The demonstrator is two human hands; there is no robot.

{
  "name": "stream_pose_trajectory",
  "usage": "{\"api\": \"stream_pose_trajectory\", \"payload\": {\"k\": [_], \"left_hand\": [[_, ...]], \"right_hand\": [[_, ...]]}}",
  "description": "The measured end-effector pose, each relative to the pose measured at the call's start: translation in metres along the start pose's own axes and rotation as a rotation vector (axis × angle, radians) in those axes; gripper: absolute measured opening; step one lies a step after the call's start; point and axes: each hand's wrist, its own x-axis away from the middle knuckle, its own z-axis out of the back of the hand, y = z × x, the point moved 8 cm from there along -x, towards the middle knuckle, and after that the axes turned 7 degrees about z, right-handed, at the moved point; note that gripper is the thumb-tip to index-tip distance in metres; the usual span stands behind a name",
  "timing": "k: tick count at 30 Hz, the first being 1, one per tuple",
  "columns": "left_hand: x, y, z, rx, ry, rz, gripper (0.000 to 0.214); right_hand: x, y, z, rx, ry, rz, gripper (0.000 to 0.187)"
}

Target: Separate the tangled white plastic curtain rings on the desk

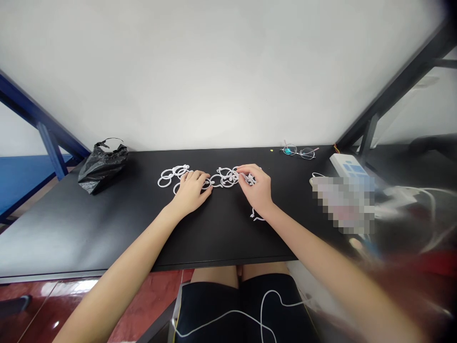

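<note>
A cluster of white plastic rings (pixel 165 181), some with small knobs or tails, lies spread across the black table. My left hand (pixel 193 191) rests on the left part of this cluster, palm down, with its thumb and fingers apart and a ring showing between them. Over the right part, my right hand (pixel 257 188) is curved, its thumb and index finger at the edge of a white ring (pixel 230 178). More small white pieces show beside its palm, partly covered by it. A thin white piece (pixel 256 216) lies under my right wrist.
A crumpled black plastic bag (pixel 103 164) stands at the back left. Eyeglasses (pixel 299 151) lie near the wall. On the right are a white box with blue markings (pixel 348 165), a blurred patch and cables. A white cable (pixel 232 312) crosses my lap.
</note>
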Motion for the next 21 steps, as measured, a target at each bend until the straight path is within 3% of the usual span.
{"api": "stream_pose_trajectory", "payload": {"k": [15,21], "left_hand": [[0.0,0.014,0.007,0.102,-0.023,-0.065,0.026],[0.0,0.011,0.003,0.081,-0.037,-0.052,0.023]], "right_hand": [[-0.001,-0.001,0.008,-0.047,0.096,-0.007,0.009],[0.001,0.004,0.011,-0.095,0.152,-0.017,0.009]]}}
